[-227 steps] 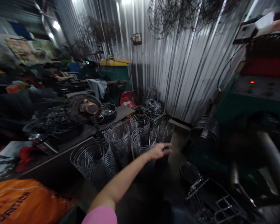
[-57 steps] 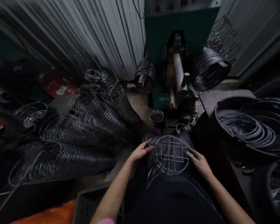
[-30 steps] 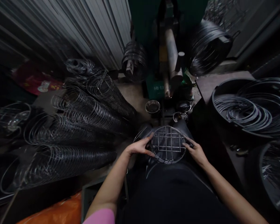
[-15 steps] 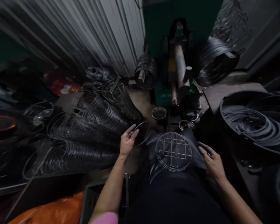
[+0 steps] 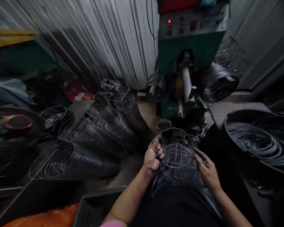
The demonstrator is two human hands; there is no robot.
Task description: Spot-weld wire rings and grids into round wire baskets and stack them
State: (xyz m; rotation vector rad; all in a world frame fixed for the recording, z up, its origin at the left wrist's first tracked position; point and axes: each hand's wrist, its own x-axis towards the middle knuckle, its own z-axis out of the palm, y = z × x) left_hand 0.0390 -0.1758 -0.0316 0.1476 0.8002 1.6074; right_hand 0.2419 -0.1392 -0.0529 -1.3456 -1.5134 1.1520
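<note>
My left hand [image 5: 153,154] pinches a thin wire ring [image 5: 174,128] at its left side, holding it tilted above my lap. Below and behind the ring, a stack of round wire grids [image 5: 177,181] with crossed bars rests on the dark apron [image 5: 180,201] over my lap. At the ring's right edge are the fingertips of my right hand [image 5: 208,171]; whether they grip the ring is unclear. Something small and shiny shows between this hand's curled fingers, too small to name.
Bundles of stacked wire rings [image 5: 85,160] lie to the left. Ahead stands a green machine [image 5: 186,41] with a lit red lamp and metal arms. A black tub [image 5: 229,132] of wire hoops is at the right. A green crate [image 5: 85,201] and orange sack [image 5: 42,219] are lower left.
My left hand has brought the wire ring rightward from beside the ring bundles to over the grids. My right hand has shifted slightly left to the ring's edge. The view has tilted up.
</note>
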